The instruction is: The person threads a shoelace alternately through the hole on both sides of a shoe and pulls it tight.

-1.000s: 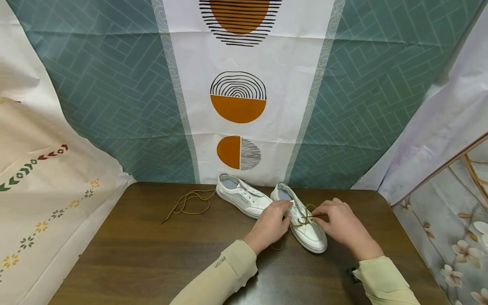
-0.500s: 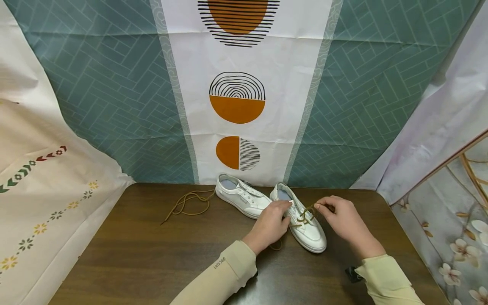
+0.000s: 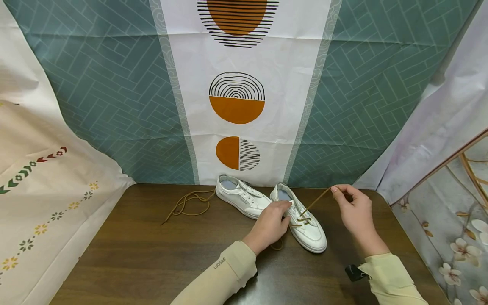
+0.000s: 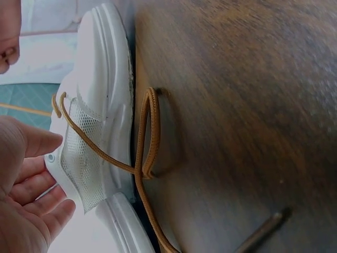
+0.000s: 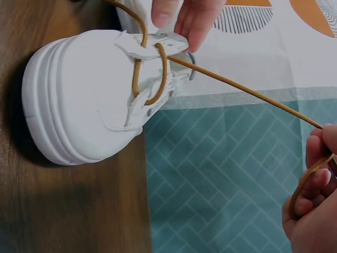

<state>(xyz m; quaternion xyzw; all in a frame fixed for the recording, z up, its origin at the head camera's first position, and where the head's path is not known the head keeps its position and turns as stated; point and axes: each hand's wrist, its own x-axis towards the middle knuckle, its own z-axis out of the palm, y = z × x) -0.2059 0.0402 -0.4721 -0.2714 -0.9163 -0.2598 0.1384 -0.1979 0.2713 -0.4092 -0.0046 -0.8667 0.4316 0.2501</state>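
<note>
As it is drawn straight at a slant above the wooden table [image 3: 152, 258], the brown shoelace [image 5: 164, 75] runs from the eyelets of a white lace-up sneaker [image 3: 309, 238], which lies flat with its toe toward the person, to the right hand [image 3: 357, 209]. That hand is raised beyond the shoe's right side, thumb and fingers pinching the lace, a slack length curling below the grip. The left hand [image 3: 268, 223] rests over the sneaker's left side, loosely spread, fingertips touching the eyelet flap. Half a second ago the right hand was close to the laces and the strand was bunched; now it is farther up and away, while the left hand and shoe have stayed put. Another loop of lace lies on the table by the left hand, which hides the toe of the second sneaker [image 3: 242, 198]. Left of that unlaced shoe lies a loose second shoelace [image 3: 184, 202]. Behind hangs a green-and-white patterned cloth [image 3: 244, 59].
</note>
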